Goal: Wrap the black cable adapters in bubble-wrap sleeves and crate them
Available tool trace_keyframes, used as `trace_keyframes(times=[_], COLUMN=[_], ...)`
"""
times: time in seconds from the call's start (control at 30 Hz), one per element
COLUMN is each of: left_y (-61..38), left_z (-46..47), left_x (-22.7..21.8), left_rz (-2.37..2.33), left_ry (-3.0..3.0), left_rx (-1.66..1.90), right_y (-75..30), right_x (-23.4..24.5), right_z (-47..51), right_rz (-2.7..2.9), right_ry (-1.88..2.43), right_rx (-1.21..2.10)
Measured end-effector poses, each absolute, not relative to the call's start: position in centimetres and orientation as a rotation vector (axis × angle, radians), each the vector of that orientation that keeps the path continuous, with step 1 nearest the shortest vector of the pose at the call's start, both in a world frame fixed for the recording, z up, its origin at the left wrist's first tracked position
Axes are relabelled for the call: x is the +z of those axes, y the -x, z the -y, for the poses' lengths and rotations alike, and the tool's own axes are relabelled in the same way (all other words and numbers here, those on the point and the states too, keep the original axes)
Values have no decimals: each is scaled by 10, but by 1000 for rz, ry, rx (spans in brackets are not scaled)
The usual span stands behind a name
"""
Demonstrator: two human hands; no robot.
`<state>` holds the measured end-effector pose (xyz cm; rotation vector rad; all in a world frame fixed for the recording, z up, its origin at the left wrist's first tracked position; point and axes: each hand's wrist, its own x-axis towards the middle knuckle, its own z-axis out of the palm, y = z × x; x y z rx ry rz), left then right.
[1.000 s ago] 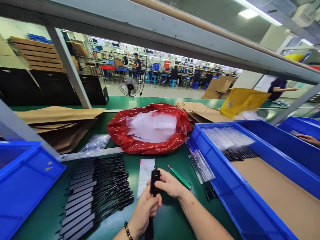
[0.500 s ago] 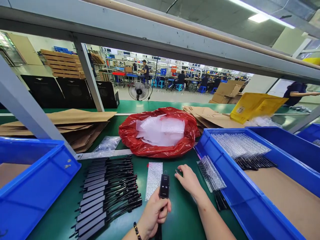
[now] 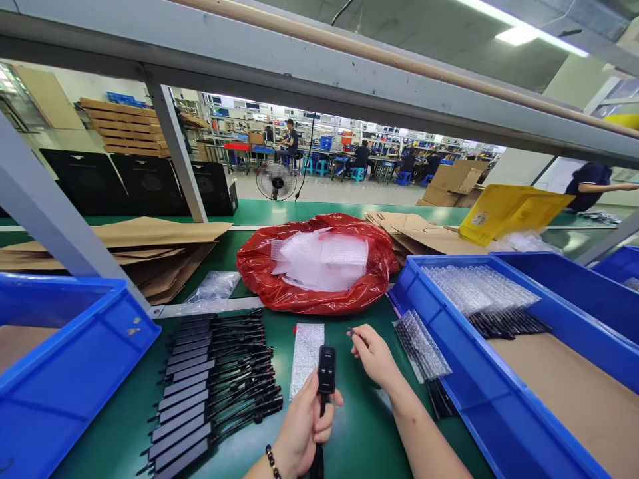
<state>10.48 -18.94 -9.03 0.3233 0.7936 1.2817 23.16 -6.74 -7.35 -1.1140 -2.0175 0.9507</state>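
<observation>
My left hand is closed around a small black controller with two light marks on its face, held upright. A black cable runs down from it through my fingers. To its right, my right hand has thumb and forefinger pinched together, with something small and dark at the tips that I cannot make out. A bubble-wrap sleeve lies flat on the green table behind the controller. Left of my hands, several black cabled units lie in a row. Bubble-wrapped units lean against the blue bin at right.
A red plastic bag full of white bubble sleeves sits ahead. A blue bin with wrapped units stands right, another blue bin left. Flattened cardboard lies behind, near a slanted metal post. A shelf beam crosses overhead.
My right hand has shifted slightly up, its fingers drawn closer into a pinch. The controller in my left hand has moved slightly left, and the left fingers have loosened a little around the cable.
</observation>
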Motion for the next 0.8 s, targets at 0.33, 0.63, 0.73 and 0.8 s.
trace_keyframes(times=[0.33,0.63,0.73,0.8], left_y=[-101,-103,-103,-103], left_z=[187,189,189,189], left_x=[-91,-90,-90,-90], left_rz=[-808,-824,-818,-813], left_ry=[-311,-353,-361,-360], left_rx=[1335,1335,1338,1337], right_y=[-214,-208,-208,-208], right_x=[-67,-75,-75,-75], right_z=[96,98,98,98], right_rz=[2313,2352,2348,2341], right_ry=[1107,1145,1146,1138], right_rx=[546,352,350,345])
